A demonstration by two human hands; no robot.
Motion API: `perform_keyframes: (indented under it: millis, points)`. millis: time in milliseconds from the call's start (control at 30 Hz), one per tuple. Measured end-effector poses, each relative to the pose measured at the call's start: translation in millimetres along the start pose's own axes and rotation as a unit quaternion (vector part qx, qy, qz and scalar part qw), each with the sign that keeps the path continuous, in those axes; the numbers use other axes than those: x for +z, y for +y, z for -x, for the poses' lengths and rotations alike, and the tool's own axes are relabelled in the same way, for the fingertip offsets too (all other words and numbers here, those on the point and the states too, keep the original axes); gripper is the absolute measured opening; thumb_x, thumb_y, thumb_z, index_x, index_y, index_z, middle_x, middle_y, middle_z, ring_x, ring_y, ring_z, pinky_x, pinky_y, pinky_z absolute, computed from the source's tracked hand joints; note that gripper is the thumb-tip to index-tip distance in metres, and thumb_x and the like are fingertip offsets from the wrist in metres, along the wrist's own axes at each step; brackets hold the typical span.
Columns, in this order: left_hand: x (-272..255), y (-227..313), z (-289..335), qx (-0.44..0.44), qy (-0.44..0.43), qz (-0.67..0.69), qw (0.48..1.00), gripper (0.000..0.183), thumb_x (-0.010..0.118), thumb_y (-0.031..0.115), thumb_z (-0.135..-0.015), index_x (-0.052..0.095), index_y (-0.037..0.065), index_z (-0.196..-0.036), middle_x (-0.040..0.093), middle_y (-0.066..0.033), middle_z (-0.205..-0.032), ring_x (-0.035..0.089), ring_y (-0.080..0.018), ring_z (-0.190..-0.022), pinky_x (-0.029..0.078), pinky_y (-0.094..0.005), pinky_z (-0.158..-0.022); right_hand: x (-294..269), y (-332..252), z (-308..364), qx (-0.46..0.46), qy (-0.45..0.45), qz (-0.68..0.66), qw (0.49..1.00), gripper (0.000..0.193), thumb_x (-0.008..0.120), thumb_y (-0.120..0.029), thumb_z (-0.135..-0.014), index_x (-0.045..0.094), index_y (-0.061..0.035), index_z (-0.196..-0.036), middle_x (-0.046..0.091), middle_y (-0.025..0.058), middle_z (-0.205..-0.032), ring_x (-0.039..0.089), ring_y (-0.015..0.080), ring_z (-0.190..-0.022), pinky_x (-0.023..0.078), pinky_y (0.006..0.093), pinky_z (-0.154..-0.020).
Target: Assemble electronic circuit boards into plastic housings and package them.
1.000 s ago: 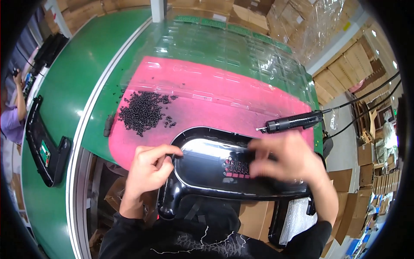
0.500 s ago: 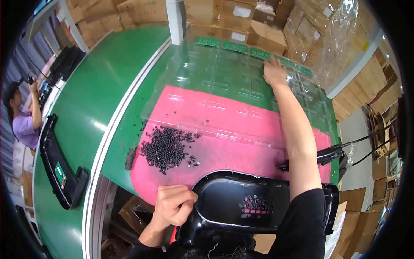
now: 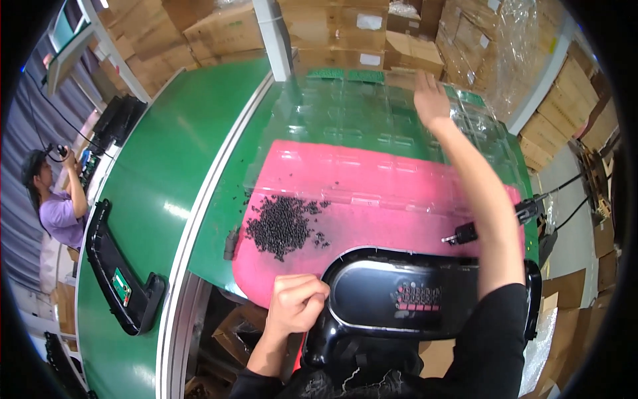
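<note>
My left hand (image 3: pixel 297 303) is closed beside the left rim of a black plastic housing (image 3: pixel 372 316); whatever its fingers hold, if anything, is hidden. The housing lies at the near edge, over the pink mat (image 3: pixel 392 226). Inside it, a patch of slots and openings shows. My right arm reaches across to the far side, where my right hand (image 3: pixel 432 100) has its fingers stretched out over the back row of a clear plastic tray (image 3: pixel 319 120). Green circuit boards (image 3: pixel 365 76) lie along that row. No object shows in the right hand.
A heap of small black screws (image 3: pixel 279 226) lies on the mat, with a dark cylindrical piece (image 3: pixel 231 243) beside it. A black power screwdriver (image 3: pixel 468 233) is at the right. Another housing (image 3: pixel 119 272) lies on the left green table (image 3: pixel 206 120). A co-worker (image 3: pixel 56 206) sits far left.
The whole view has shifted, so most things appear farther right. My right hand has moved slightly along the tray's back row; a board seen beside it earlier no longer shows. My left hand stays beside the housing.
</note>
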State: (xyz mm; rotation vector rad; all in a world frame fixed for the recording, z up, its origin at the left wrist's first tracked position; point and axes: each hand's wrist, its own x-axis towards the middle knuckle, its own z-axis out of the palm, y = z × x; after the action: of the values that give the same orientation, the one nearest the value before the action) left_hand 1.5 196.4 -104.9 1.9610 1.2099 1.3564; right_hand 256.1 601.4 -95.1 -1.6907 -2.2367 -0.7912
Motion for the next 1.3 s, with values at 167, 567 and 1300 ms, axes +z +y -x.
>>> perform_keyframes:
  millis: [167, 567, 1300]
  points:
    - [-1.2, -3.5, 5.3, 0.093, 0.022, 0.025, 0.995, 0.008, 0.052, -0.004, -0.058, 0.057, 0.002, -0.060, 0.045, -0.0058, -0.049, 0.043, -0.0213, -0.040, 0.033, -0.0330, -0.042, -112.5, 20.1, 75.9, -0.159, 0.036, -0.364, 0.917, 0.066, 0.045, 0.010, -0.073, 0.035, 0.0019, -0.138, 0.029, 0.0165, -0.148, 0.030, 0.0322, -0.137, 0.032, 0.0382, -0.110]
    - [9.1, 52.8, -20.2, -0.155, -0.257, 0.427, 0.853, 0.032, 0.050, 0.014, -0.097, 0.052, -0.006, -0.122, 0.065, -0.0159, -0.108, 0.064, -0.0224, -0.095, 0.052, -0.0318, -0.079, -296.5, -20.7, 308.1, -0.101, -0.356, -0.764, 0.529, 0.067, 0.049, 0.011, -0.079, 0.033, -0.0019, -0.143, 0.031, 0.0174, -0.148, 0.036, 0.0286, -0.135, 0.039, 0.0380, -0.102]
    - [18.9, 50.6, -15.6, -0.042, -0.322, 0.095, 0.941, 0.066, 0.088, 0.011, -0.059, 0.061, 0.001, -0.119, 0.066, -0.0072, -0.085, 0.065, -0.0133, -0.069, 0.057, -0.0223, -0.055, -268.0, -12.1, 381.9, 0.197, -0.239, -0.707, 0.636, 0.027, 0.065, 0.001, -0.084, 0.056, 0.0041, -0.109, 0.065, 0.0045, -0.069, 0.062, 0.0093, -0.060, 0.051, 0.0224, -0.057]
